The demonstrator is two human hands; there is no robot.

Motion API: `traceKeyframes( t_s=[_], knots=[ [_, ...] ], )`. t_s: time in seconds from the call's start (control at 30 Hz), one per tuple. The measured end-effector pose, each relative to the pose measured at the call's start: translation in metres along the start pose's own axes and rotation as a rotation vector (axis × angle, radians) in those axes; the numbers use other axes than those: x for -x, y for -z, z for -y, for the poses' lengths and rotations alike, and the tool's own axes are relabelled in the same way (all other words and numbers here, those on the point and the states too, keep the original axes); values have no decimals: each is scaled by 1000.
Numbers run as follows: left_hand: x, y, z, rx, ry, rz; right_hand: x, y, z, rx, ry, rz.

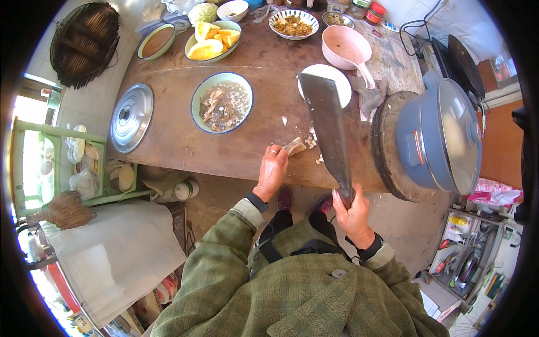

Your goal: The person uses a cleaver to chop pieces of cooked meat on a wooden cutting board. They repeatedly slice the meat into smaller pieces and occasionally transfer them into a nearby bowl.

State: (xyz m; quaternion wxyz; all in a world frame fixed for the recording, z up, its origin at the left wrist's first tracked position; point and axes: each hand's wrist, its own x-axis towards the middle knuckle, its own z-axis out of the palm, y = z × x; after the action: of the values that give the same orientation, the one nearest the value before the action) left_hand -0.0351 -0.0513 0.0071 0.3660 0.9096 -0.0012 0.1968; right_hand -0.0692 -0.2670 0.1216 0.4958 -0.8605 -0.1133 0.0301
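My left hand (273, 168) is at the table's front edge, its fingers closed on one end of a pale bone piece (295, 146) lying on the wooden table (177, 139). In my right hand (353, 215) is the handle of a large cleaver (326, 122); its broad dark blade is raised and points away from me. Small white bone chips (310, 142) are scattered between the bone and the blade. Behind my left hand stands an enamel bowl (222, 103) with bony pieces in cloudy water. A white plate (337, 84) is partly hidden by the blade.
A blue lidded pot (433, 135) and a round wooden chopping block (385, 143) stand at the right. A metal lid (132, 118) lies left. Farther back are a bowl of cut pumpkin (212, 40), a pink pan (346, 48), a patterned dish of food (293, 25) and a grey cloth (370, 94).
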Motion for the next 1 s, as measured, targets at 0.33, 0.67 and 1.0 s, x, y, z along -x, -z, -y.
traceKeyframes(
  t_s=[0.33, 0.67, 1.0],
  knots=[
    [-3, -2, -1, -49, 57, 60, -5, -26, -45, 271, -125, 286],
    [-24, 11, 3, 79, -3, -155, -9, -29, -37, 158, -119, 245],
    [-14, 5, 25, 38, 167, -52, -20, -28, -67, 306, -119, 316]
  ],
)
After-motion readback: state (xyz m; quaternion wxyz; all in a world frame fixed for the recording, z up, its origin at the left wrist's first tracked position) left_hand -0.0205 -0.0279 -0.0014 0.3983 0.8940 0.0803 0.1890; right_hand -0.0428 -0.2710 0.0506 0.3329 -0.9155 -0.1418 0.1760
